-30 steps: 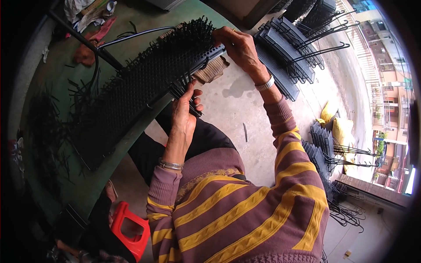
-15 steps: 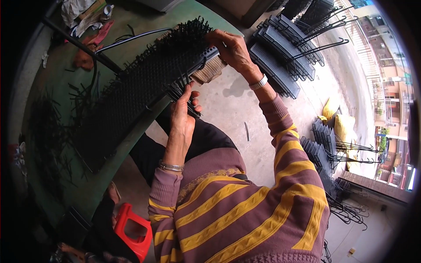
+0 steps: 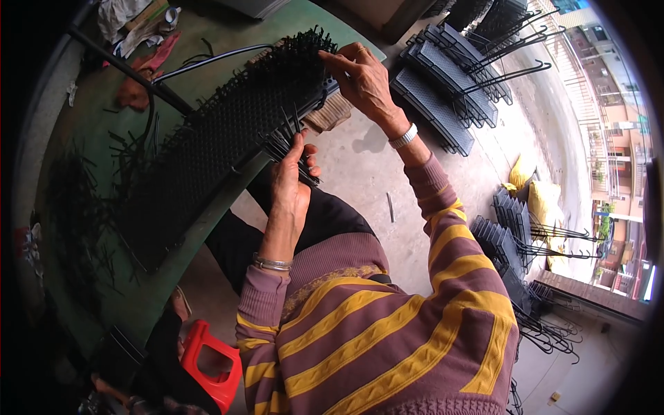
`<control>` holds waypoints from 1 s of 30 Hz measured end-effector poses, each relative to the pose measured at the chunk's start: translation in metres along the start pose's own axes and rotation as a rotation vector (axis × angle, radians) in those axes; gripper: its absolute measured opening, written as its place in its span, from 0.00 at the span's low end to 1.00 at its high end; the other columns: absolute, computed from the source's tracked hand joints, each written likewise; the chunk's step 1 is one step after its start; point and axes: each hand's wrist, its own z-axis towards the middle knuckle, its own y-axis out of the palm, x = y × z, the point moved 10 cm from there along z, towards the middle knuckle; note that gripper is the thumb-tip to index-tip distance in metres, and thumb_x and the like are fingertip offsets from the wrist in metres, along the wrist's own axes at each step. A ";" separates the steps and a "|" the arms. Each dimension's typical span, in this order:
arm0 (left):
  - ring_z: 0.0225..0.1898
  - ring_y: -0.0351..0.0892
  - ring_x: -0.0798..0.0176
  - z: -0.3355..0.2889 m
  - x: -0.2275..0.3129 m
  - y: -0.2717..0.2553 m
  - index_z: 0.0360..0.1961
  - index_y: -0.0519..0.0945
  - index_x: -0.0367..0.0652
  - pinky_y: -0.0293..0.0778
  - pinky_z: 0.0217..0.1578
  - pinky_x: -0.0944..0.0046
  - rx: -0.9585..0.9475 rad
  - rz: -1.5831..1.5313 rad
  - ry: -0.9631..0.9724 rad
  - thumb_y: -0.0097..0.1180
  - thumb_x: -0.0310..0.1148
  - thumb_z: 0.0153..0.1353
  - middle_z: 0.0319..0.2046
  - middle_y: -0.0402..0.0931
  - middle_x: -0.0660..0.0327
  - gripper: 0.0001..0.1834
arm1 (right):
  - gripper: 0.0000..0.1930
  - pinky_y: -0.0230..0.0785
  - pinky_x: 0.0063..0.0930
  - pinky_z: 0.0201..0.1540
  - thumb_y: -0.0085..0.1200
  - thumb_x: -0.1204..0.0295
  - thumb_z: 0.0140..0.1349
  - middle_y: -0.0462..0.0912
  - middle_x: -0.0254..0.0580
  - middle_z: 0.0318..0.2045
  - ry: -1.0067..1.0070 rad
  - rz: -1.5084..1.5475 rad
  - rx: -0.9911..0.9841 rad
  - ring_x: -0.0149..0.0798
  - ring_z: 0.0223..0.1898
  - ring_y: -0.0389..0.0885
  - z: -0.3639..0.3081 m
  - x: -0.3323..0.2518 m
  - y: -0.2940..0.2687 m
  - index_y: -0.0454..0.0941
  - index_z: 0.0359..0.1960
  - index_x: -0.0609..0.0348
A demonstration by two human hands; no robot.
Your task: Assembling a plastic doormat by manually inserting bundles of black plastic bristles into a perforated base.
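Right hand (image 3: 363,79) higher; one panel (image 3: 221,145).

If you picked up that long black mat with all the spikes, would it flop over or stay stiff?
The long black spiky plastic mat would probably sag a little, since it looks curved across the green table. It seems fairly light, being full of holes. The right hand pinches its end while the left hand holds thin black strips.

Spiked panel (image 3: 221,138): black plastic, matt, rough with rows of short pins. Loose strips (image 3: 283,142): same black plastic. Table (image 3: 207,55): green, smooth, dull sheen. Stool (image 3: 211,363): red glossy plastic. Sleeves (image 3: 387,325): ribbed knit cloth. Bracelet (image 3: 271,263): shiny metal. Floor (image 3: 366,173): rough concrete.
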 end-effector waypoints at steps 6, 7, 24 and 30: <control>0.23 0.65 0.74 -0.004 0.003 0.001 0.47 0.75 0.45 0.62 0.23 0.73 -0.004 0.005 -0.007 0.58 0.40 0.63 0.26 0.72 0.66 0.15 | 0.13 0.66 0.32 0.37 0.59 0.69 0.56 0.76 0.36 0.34 -0.014 -0.237 -0.080 0.40 0.37 0.74 0.000 -0.015 -0.004 0.83 0.44 0.41; 0.23 0.65 0.74 -0.004 0.003 0.002 0.47 0.75 0.45 0.62 0.23 0.73 -0.006 0.002 -0.006 0.58 0.40 0.63 0.26 0.72 0.66 0.15 | 0.13 0.66 0.32 0.37 0.59 0.69 0.56 0.76 0.36 0.34 0.026 -0.211 -0.044 0.40 0.37 0.73 -0.004 -0.012 -0.007 0.83 0.44 0.41; 0.26 0.71 0.75 -0.017 0.010 0.006 0.42 0.81 0.45 0.61 0.21 0.74 0.007 0.097 0.045 0.60 0.38 0.60 0.30 0.81 0.61 0.12 | 0.11 0.69 0.21 0.26 0.54 0.68 0.63 0.78 0.33 0.22 0.608 0.879 -0.556 0.24 0.25 0.76 -0.033 -0.048 0.050 0.78 0.39 0.64; 0.29 0.75 0.72 -0.022 0.017 0.005 0.42 0.80 0.46 0.61 0.22 0.74 -0.003 0.181 0.050 0.59 0.40 0.61 0.35 0.82 0.60 0.12 | 0.10 0.71 0.19 0.34 0.52 0.69 0.64 0.80 0.33 0.28 0.645 1.001 -0.713 0.25 0.30 0.78 -0.031 -0.053 0.051 0.75 0.38 0.65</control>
